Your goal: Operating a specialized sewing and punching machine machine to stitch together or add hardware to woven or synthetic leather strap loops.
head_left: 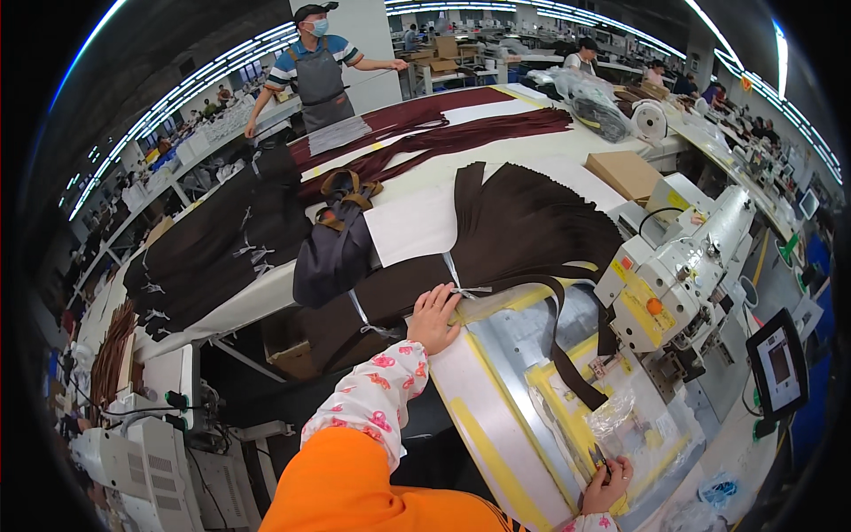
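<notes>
My left hand (pixel 434 317) lies with its fingers stretched out on a bundle of dark brown fabric strips (pixel 532 217), beside a white tie (pixel 452 270) knotted around it. The strips fan out at the far end. One loose strip (pixel 560 341) hangs down from the bundle onto the machine's work plate (pixel 510 355). At the lower right, my right hand (pixel 607 483) is closed around small thread snips (pixel 597 457), mostly covered by its fingers. Close to that hand, clear plastic and yellow tape cover part of the plate.
A sewing machine head (pixel 665 275) stands to the right, with a screen (pixel 780 363) beside it. Dark bags (pixel 332 253) sit left of the bundle. More tied brown bundles (pixel 213 235) and maroon strips (pixel 443 142) lie farther off. A co-worker (pixel 324 71) stands across the table.
</notes>
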A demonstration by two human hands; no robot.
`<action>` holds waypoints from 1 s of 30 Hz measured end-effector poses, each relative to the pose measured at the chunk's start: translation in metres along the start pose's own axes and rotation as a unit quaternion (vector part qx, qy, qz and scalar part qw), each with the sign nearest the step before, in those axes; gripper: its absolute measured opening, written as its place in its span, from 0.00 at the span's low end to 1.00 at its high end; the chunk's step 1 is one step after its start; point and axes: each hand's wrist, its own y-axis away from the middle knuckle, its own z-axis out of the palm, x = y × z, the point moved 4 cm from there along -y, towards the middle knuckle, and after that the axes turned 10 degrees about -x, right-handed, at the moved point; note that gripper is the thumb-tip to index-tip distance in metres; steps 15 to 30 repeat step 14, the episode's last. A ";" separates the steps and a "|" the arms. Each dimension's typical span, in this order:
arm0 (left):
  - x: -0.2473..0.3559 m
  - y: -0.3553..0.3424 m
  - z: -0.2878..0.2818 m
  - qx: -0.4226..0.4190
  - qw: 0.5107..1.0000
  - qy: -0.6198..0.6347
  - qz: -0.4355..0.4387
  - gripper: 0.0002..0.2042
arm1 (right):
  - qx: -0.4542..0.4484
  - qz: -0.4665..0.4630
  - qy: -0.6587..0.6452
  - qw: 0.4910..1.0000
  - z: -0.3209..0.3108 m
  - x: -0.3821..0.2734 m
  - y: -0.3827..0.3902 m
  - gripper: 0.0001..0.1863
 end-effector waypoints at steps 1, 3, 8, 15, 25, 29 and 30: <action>0.001 -0.001 0.002 0.000 1.000 0.005 0.001 0.27 | 0.000 -0.001 -0.004 1.000 0.003 0.002 -0.003 0.07; -0.007 0.003 -0.002 0.004 1.000 0.004 0.000 0.26 | -0.006 0.009 -0.002 1.000 0.006 0.000 -0.003 0.07; -0.019 -0.010 -0.003 -0.018 0.997 0.072 0.001 0.21 | -0.004 0.014 0.086 0.996 0.007 -0.040 -0.012 0.09; -0.131 -0.135 -0.011 -0.100 0.976 0.155 -0.119 0.21 | -0.170 0.143 -0.211 0.952 0.082 -0.149 -0.084 0.15; -0.131 -0.135 -0.011 -0.100 0.976 0.155 -0.119 0.21 | -0.170 0.143 -0.211 0.952 0.082 -0.149 -0.084 0.15; -0.131 -0.135 -0.011 -0.100 0.976 0.155 -0.119 0.21 | -0.170 0.143 -0.211 0.952 0.082 -0.149 -0.084 0.15; -0.131 -0.135 -0.011 -0.100 0.976 0.155 -0.119 0.21 | -0.170 0.143 -0.211 0.952 0.082 -0.149 -0.084 0.15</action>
